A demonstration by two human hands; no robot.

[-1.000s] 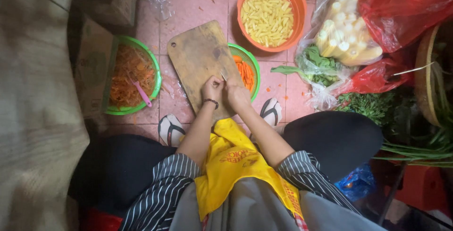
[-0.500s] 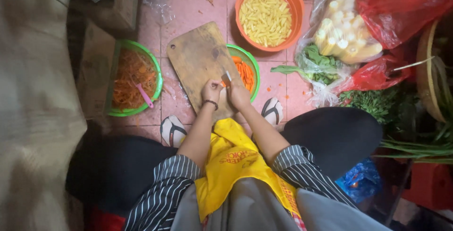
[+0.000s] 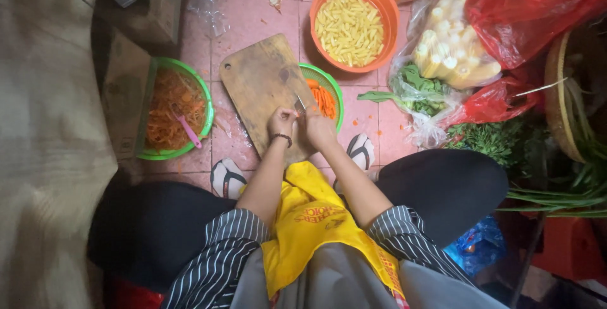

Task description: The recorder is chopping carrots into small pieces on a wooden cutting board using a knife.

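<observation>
My left hand (image 3: 282, 121), with a dark band on its wrist, rests on the near end of a worn wooden cutting board (image 3: 259, 81). Its fingers are curled over a small carrot piece that they almost hide. My right hand (image 3: 319, 131) is right beside it, closed on a small knife (image 3: 299, 103) whose blade points away toward a green bowl of carrot sticks (image 3: 325, 97). That bowl touches the board's right edge.
A green bowl of shredded carrot with a pink tool (image 3: 174, 110) sits left of the board. Behind is an orange bowl of pale cut pieces (image 3: 349, 28). Bags of baby corn (image 3: 452, 53), greens (image 3: 417, 88) and red bags lie right. Two sandals (image 3: 227, 177) flank my knees.
Both hands stay together at the board's near end with only small shifts. An orange bit seen between the fingers earlier is now covered.
</observation>
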